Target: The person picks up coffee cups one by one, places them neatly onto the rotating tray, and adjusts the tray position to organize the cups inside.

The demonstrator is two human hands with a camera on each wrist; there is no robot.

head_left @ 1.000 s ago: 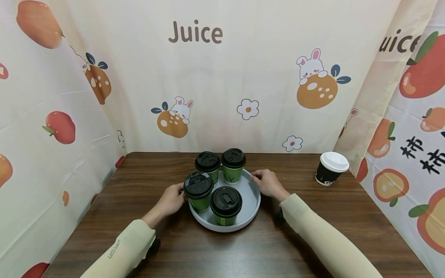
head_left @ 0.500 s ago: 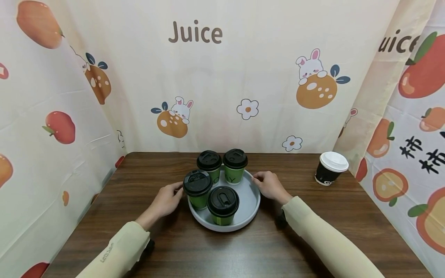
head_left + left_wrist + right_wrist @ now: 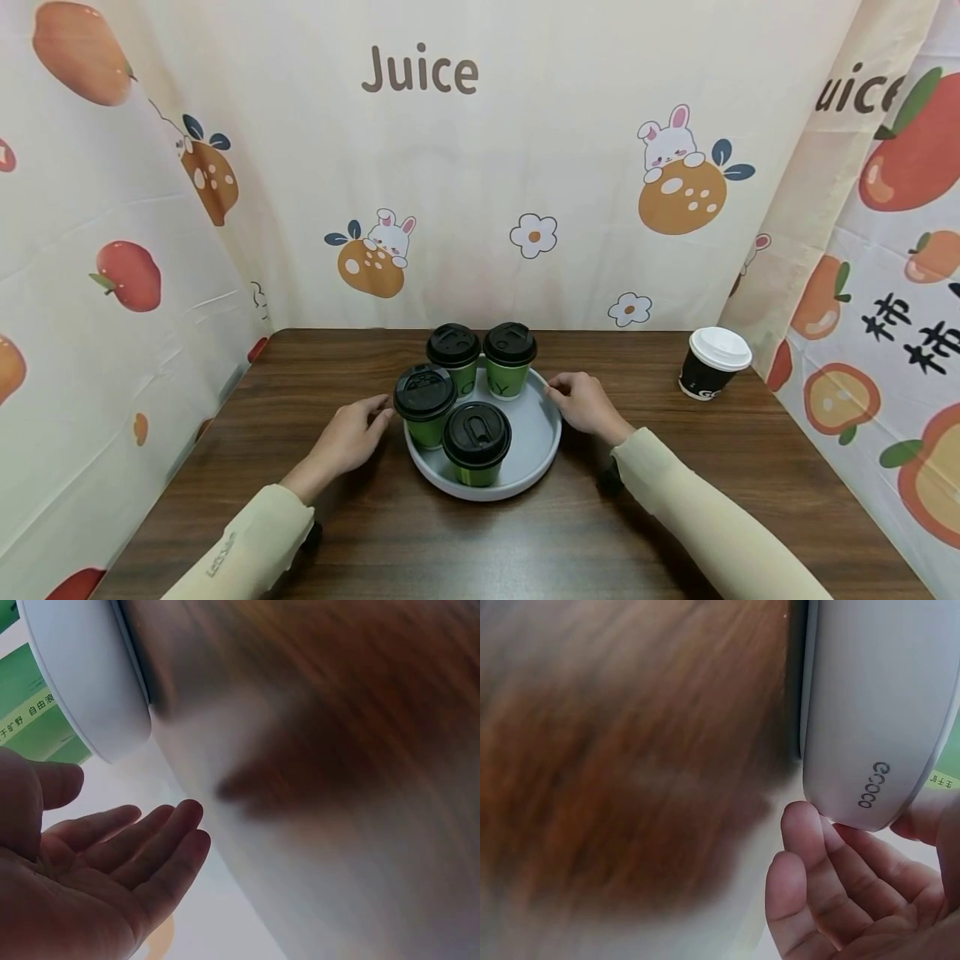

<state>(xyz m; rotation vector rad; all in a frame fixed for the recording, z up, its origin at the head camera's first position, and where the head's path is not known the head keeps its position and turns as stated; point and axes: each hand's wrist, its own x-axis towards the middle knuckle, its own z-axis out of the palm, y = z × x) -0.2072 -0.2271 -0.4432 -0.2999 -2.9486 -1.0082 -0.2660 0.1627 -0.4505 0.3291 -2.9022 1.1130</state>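
A round grey tray [image 3: 528,454] lies on the table and bears several green paper cups with black lids. Two cups stand at the back, a left cup [image 3: 427,430] near the left rim and a front cup [image 3: 477,475] near the middle front. My right hand [image 3: 588,406] pinches the tray's right rim, thumb at the top edge and fingers below in the right wrist view. My left hand [image 3: 348,437] is just left of the tray, apart from it, fingers loosely extended. In the left wrist view the palm faces the tray wall [image 3: 90,675] across a gap.
A black paper cup [image 3: 705,375] with a white lid stands at the far right of the brown wooden table [image 3: 480,558]. Fruit-printed curtains [image 3: 465,167] close in the back and both sides.
The tray has turned slightly clockwise with its cups: front cup leftward, back cups rightward. My left hand has let go and drawn back left; my right hand has moved slightly toward me.
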